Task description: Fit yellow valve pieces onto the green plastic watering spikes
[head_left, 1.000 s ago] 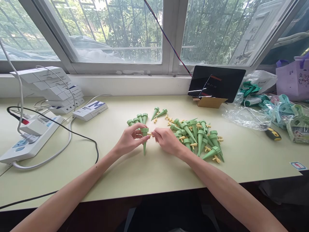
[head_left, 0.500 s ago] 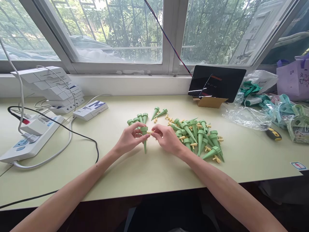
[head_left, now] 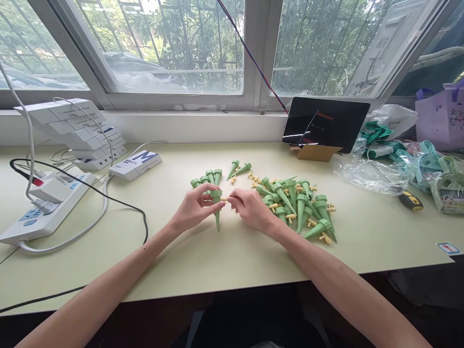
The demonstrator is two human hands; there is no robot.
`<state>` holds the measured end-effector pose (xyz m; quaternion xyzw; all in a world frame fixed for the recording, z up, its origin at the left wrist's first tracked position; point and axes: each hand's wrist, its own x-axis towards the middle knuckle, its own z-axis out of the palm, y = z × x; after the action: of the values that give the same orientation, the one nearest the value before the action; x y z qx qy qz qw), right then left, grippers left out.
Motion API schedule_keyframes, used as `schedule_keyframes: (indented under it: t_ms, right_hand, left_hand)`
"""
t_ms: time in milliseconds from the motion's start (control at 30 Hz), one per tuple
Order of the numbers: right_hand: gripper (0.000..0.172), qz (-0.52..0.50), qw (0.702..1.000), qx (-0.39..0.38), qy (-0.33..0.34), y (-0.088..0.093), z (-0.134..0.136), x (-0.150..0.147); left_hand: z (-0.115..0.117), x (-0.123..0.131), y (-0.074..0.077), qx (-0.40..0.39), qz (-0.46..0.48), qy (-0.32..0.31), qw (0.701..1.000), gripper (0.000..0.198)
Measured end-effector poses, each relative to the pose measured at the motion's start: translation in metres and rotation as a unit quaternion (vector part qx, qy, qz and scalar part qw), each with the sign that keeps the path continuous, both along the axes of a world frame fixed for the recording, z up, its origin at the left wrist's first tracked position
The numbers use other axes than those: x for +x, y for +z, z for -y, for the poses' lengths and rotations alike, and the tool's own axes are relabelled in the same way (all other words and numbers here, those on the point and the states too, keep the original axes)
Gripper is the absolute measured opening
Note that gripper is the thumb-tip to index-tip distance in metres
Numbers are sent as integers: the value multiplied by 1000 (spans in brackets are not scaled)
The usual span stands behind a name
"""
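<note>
Small yellow piece (head_left: pixel 224 198) mostly hidden under the fingertips of the right hand (head_left: pixel 250 210), green cone (head_left: pixel 217 215) top half-covered by the left hand (head_left: pixel 192 210); tablet (head_left: pixel 326 124) digits too small to read; purple box (head_left: pixel 440 118) cut by the right edge.

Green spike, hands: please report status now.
Left hand grips green spike, tip down. Right hand pinches yellow valve at its side. Spike pile lies beside right hand.

Bright, even daylight comes through the windows (head_left: pixel 163 48) beyond the far edge of the surface (head_left: pixel 217 261). Soft, faint shadows fall toward the near edge under the left hand (head_left: pixel 194 209) and right hand (head_left: pixel 252 209). Pale glare streaks cross the tablet screen (head_left: pixel 326 123). Wide-angle bending at the frame edges makes the window frames lean. Focus is sharp throughout.
</note>
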<state>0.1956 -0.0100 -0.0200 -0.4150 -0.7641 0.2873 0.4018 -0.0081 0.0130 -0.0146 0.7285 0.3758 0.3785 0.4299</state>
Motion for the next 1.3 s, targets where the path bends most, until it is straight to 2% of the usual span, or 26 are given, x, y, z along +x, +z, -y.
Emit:
schedule_keyframes:
  t_ms: [167, 267, 367, 533, 700, 867, 1167, 1233, 1300]
  right_hand:
    - [35, 13, 1000, 9, -5, 1, 0, 0]
    - [37, 14, 999, 31, -14, 0, -1, 0]
    - [29, 1, 999, 43, -21, 0, -1, 0]
    - [7, -19, 999, 20, -19, -1, 0, -1]
    - [4, -26, 1000, 11, -5, -2, 0, 0]
    - [10, -19, 1000, 3, 2, -1, 0, 0]
    - [33, 36, 999, 4, -9, 0, 1, 0]
    - [32, 33, 999, 9, -12, -1, 1, 0]
    - [22, 22, 999, 16, -16, -1, 1, 1]
  left_hand:
    - [1, 0, 0, -4, 8, -21, 1000, 37]
    - [1, 1, 0, -5, 12, -23, 1000, 36]
    - [1, 1, 0, -6, 11, -16, 1000, 36]
    - [1, 2, 1, -5, -1, 6, 1000, 40]
    - [1, 1, 1, -8, -6, 15, 1000, 44]
    - [1, 1, 0, -10, -4, 2, 1000, 43]
    - [1, 2, -1, -12, 7, -12, 1000, 39]
    - [1, 2, -1, -11, 5, -11, 1000, 39]
    - [0, 2, -1, -12, 0, -2, 1000, 39]
